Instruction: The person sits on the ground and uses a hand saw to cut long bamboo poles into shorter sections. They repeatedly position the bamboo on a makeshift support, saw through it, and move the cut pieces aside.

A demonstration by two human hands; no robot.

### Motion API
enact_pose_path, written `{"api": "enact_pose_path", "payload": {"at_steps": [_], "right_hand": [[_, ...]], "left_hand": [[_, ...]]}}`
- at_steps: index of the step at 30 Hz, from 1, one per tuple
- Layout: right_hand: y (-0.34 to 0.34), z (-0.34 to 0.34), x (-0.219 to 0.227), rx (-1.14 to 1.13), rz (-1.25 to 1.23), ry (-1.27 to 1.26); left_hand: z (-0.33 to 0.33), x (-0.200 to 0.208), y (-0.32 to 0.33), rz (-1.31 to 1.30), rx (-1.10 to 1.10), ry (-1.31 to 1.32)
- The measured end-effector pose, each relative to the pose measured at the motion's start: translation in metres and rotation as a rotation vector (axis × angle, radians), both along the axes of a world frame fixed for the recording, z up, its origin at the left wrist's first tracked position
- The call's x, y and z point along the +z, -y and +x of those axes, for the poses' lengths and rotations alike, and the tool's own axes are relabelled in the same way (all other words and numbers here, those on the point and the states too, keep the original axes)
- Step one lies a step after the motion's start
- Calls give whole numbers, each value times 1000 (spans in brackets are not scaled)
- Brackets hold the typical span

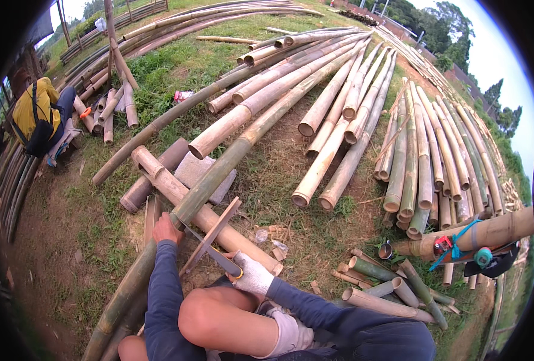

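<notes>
A long green bamboo pole (198, 191) slants from the lower left up to the far pile, over a thick bamboo length (228, 231) lying crosswise. My bare left hand (166, 229) is closed on the pole's near side. In my right hand (252, 274), in a white glove, is a handsaw (224, 261) with a yellow-edged handle. The blade points up and left, its tip end against the pole near my left hand. A flat wooden strip (210, 236) crosses the blade; how it is attached, I cannot tell.
A grey block (206, 174) sits beside the crosswise bamboo. Long bamboo poles (315, 90) fan out ahead, with another stack (426, 150) to the right. Short cut pieces (393, 289) lie nearby at right. A person in yellow (38, 108) sits at the far left.
</notes>
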State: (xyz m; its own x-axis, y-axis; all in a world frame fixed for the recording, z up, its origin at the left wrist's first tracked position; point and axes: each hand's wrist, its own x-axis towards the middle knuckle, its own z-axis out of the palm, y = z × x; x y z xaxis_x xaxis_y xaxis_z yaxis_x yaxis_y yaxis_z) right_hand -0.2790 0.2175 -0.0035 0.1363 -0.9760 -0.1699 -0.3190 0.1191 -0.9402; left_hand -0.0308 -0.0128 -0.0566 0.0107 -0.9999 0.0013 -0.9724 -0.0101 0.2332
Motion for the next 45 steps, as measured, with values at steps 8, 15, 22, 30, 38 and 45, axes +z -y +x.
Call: {"api": "enact_pose_path", "payload": {"at_steps": [8, 15, 22, 30, 38, 45], "right_hand": [[14, 0, -16, -8, 52, 228], [-4, 16, 10, -68, -221, -15], [10, 13, 14, -68, -230, 138], [-3, 11, -17, 2, -200, 216], [2, -3, -21, 74, -123, 124], [-9, -25, -10, 144, 112, 37]], "left_hand": [[-2, -1, -3, -35, 5, 40], [10, 32, 19, 269, -107, -55], [9, 29, 6, 226, -48, -71], [13, 18, 2, 120, -69, -12], [52, 30, 25, 344, -424, 18], [169, 18, 72, 549, -216, -174]]}}
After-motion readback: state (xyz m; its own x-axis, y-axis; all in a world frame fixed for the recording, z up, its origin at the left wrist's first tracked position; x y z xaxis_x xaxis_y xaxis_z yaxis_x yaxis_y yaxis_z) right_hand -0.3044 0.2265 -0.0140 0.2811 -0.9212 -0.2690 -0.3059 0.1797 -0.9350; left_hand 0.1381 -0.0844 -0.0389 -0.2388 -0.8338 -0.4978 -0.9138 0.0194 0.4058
